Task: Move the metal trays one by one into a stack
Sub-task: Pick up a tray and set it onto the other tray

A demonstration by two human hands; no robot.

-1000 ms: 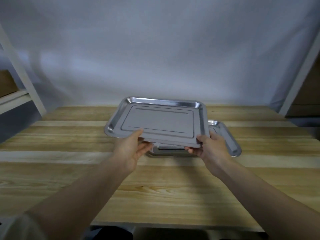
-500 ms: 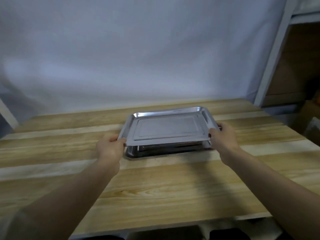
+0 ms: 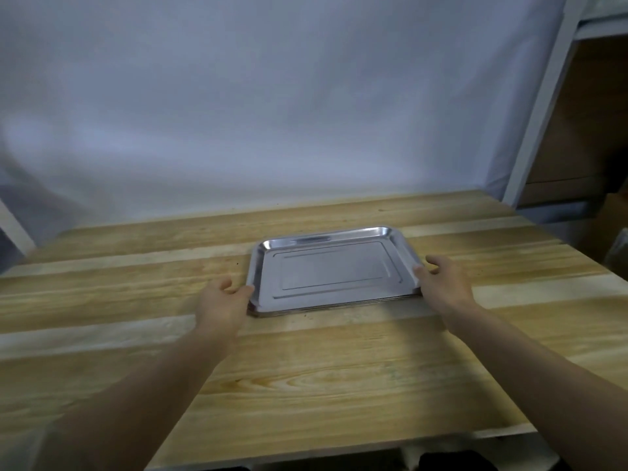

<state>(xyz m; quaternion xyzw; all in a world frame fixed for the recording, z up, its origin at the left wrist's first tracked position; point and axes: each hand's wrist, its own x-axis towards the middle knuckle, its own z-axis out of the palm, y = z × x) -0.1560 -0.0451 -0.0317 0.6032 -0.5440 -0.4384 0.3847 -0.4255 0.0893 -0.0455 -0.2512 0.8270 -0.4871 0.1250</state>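
Both hands sit at the short ends of the top tray [image 3: 331, 268], which is nested on the stack [image 3: 306, 309] near the middle of the wooden table [image 3: 306, 385]. Left hand [image 3: 222, 300] has its thumb tip touching the tray's left rim, fingers loosely curled and not really wrapped around anything. Right hand [image 3: 441, 283] is just beside the right rim with fingers spread and relaxed, thumb grazing the edge. So neither one is clamped on, more like letting go.

Looks to me like the placing step is basically done: tray is down flat and lined up with the ones under it. I can't see any other loose trays in view, so I can't tell if more are left. If so, next move is pulling both hands clear without nudging the stack.

Both forearms reach straight forward from the near edge, hands low by the tabletop.
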